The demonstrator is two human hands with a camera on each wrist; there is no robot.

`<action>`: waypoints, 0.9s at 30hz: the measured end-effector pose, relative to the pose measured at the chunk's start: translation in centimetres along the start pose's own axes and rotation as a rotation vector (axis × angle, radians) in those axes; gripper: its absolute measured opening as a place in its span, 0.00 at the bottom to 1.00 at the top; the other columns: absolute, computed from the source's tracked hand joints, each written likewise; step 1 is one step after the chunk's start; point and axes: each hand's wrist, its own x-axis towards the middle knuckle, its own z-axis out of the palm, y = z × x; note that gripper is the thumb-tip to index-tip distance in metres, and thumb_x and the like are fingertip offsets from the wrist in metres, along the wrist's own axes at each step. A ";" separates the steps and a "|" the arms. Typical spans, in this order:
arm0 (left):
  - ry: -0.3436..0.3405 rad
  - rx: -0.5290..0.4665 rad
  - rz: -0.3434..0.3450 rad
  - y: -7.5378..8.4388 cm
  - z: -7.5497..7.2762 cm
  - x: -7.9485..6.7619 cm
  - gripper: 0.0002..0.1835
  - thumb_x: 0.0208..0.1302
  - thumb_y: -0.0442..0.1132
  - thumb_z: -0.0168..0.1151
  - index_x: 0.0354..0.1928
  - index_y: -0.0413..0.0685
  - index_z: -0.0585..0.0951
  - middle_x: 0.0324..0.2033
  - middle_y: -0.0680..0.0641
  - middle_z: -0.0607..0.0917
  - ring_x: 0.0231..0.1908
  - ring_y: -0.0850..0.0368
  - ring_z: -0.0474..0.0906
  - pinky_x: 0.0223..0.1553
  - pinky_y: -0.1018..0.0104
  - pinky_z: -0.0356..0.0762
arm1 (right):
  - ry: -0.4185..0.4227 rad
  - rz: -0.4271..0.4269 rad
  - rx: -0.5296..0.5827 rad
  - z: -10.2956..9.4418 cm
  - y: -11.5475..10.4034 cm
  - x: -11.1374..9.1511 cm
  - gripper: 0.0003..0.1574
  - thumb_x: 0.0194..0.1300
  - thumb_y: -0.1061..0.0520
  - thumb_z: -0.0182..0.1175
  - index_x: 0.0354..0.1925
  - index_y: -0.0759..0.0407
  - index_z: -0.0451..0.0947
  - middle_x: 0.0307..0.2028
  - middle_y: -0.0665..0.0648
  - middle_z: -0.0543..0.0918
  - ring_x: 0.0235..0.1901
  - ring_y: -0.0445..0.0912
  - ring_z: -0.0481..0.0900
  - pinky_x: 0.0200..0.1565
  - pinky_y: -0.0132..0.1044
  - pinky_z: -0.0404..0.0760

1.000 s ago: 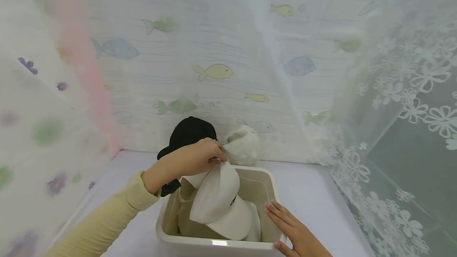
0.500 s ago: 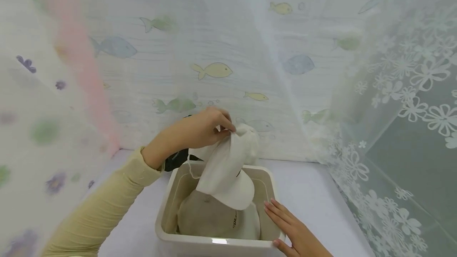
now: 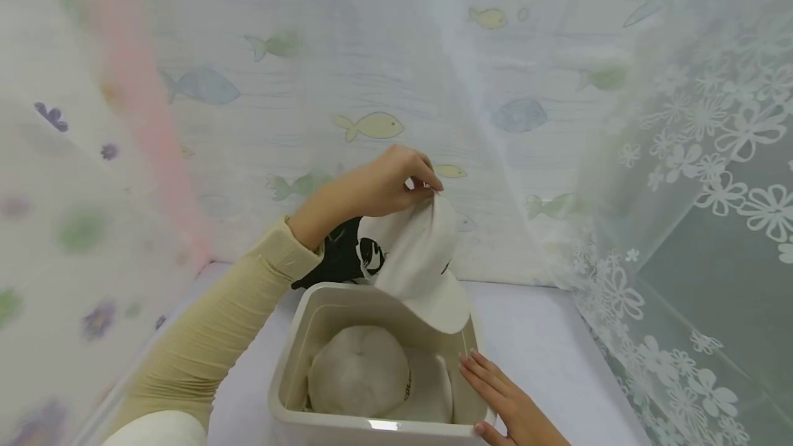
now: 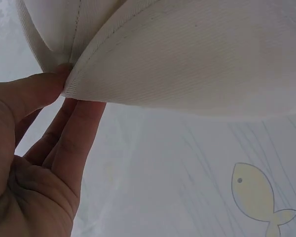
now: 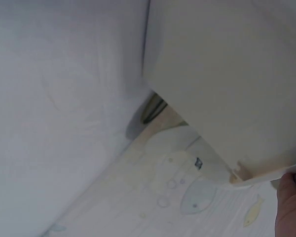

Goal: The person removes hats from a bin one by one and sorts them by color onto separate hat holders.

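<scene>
My left hand pinches a white baseball cap by its upper edge and holds it over the back right of the cream plastic bin. The cap hangs tilted, brim down to the right, a small dark mark on its front. In the left wrist view, thumb and fingertips squeeze the cap's stitched edge. Another white cap lies inside the bin, crown up, dark lettering by its brim. My right hand rests with straight fingers on the bin's right rim; in the right wrist view only part of it shows.
Behind the bin at the left sits a black cap, partly covered by my left arm and the raised cap. A white cloth covers the surface. A fish-print curtain hangs at the back, and a flower-patterned sheer curtain at the right.
My left hand has lifted the white cap out of the bin, up and to the right, uncovering the other white cap. The pale hat behind the bin is now hidden. My right hand has stayed put.
</scene>
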 end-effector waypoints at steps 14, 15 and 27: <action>0.120 -0.042 -0.111 -3.2 0.0 3.7 0.12 0.69 0.25 0.60 0.48 0.38 0.89 0.45 0.41 0.88 0.45 0.51 0.85 0.46 0.68 0.84 | -0.023 0.041 0.004 0.1 -0.2 0.0 0.41 0.79 0.41 0.49 0.73 0.71 0.63 0.75 0.61 0.65 0.78 0.51 0.55 0.76 0.28 0.47; 0.131 -0.041 -0.113 -3.5 0.2 3.9 0.12 0.70 0.25 0.60 0.48 0.38 0.89 0.44 0.41 0.88 0.45 0.51 0.85 0.45 0.68 0.83 | -0.023 0.043 0.003 0.1 -0.2 -0.1 0.41 0.79 0.41 0.49 0.73 0.71 0.63 0.75 0.61 0.64 0.78 0.51 0.54 0.76 0.27 0.47; 0.231 0.042 -0.118 -7.8 6.1 5.3 0.10 0.70 0.25 0.60 0.47 0.33 0.87 0.44 0.37 0.89 0.43 0.49 0.85 0.46 0.67 0.82 | -0.003 0.021 0.007 0.1 0.0 0.0 0.41 0.80 0.41 0.47 0.72 0.72 0.64 0.75 0.62 0.65 0.78 0.53 0.55 0.76 0.29 0.48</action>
